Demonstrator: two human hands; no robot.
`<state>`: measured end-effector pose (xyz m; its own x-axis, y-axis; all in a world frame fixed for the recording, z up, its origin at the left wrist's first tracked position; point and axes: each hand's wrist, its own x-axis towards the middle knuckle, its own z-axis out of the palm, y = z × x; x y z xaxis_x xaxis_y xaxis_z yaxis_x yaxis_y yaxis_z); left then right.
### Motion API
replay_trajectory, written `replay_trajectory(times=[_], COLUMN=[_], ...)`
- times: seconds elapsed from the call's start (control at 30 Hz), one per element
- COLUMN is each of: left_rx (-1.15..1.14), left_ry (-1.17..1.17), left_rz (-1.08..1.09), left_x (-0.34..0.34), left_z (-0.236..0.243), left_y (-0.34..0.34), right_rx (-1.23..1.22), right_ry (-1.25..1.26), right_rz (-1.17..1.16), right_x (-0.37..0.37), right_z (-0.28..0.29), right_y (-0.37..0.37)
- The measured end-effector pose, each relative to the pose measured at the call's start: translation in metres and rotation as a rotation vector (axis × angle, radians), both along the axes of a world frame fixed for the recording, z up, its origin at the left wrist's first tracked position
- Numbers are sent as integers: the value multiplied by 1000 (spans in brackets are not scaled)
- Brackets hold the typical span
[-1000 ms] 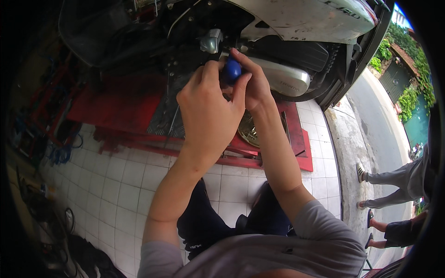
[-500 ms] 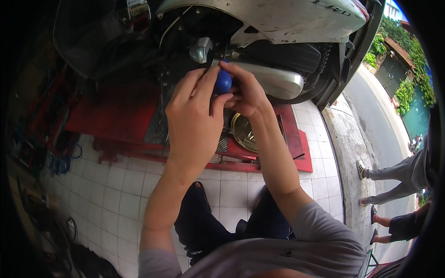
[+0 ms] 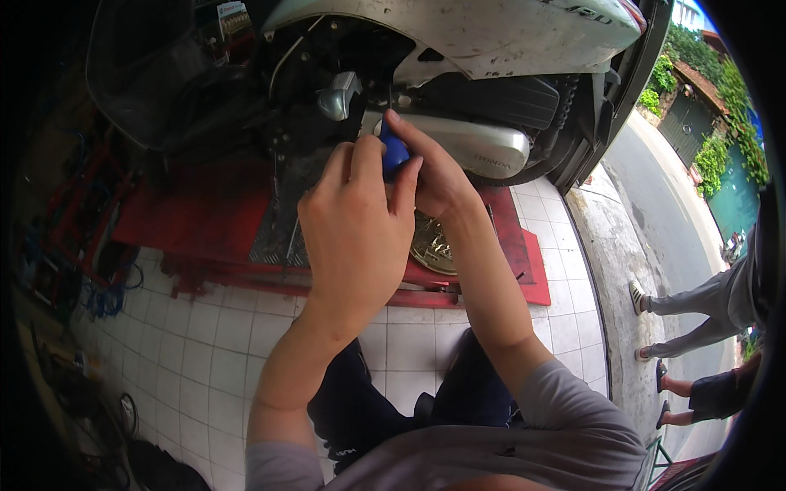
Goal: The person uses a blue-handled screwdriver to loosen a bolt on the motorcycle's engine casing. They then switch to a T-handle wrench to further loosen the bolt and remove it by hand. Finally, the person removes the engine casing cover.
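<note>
Here, you are holding a smooth, rounded blue handle (image 3: 395,154) between both hands, in front of the scooter (image 3: 499,49). Your left hand (image 3: 356,204) is grasping it with bent fingers, the thumb lying by its lower end; your right hand (image 3: 440,173) is curling round it from the other side, thumb pointing up, the other fingers mostly hiding. A thin shaft (image 3: 391,96) is rising past your right thumb; whether it is joining the handle, you are covering too much to tell. Beyond your left fingers, a shiny metal block (image 3: 338,96) is jutting out, and a long silver cover (image 3: 485,151) with a rounded end is stretching off to the right. Above, the scooter's scuffed white shell is curving. Below, a red metal lift (image 3: 196,209) is showing worn, grimy paint, and a round brassy tray (image 3: 432,269) is holding small metal pieces beside your right forearm. Square white tiles (image 3: 188,352) are spreading underneath.
</note>
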<state>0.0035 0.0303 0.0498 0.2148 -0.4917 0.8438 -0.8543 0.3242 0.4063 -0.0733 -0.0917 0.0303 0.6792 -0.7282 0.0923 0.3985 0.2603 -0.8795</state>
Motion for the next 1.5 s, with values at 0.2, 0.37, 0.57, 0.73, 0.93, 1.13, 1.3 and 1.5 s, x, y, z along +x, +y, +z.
replay_trajectory(times=[0.2, 0.37, 0.57, 0.73, 0.93, 1.13, 1.3, 1.5], left_rx=[-40, -221, -108, -130, -101, -98, -260, -175], left_ry=[-245, -258, 155, 84, -20, -226, -124, 108], left_rz=[120, 80, -149, 56, 83, -13, -37, 32], left_x=[5, 19, 14, 9, 13, 26, 31, 26], left_z=[4, 4, 1, 2, 6, 1, -5, -10], left_y=[6, 0, 0, -8, 2, 4, -3, -11], right_rx=[-29, 154, 192, 153, -73, -35, 185, 171], right_ry=[45, -210, -396, -446, -138, -17, -350, -415], right_rz=[61, 211, 205, 161, 26, -31, 102, 253], right_x=[-3, -1, 7, 19, 8, 8, 18, 23], right_z=[12, 12, -3, -10, -1, 19, -1, -8], right_y=[5, -3, -17, -8, -3, 17, -4, -2])
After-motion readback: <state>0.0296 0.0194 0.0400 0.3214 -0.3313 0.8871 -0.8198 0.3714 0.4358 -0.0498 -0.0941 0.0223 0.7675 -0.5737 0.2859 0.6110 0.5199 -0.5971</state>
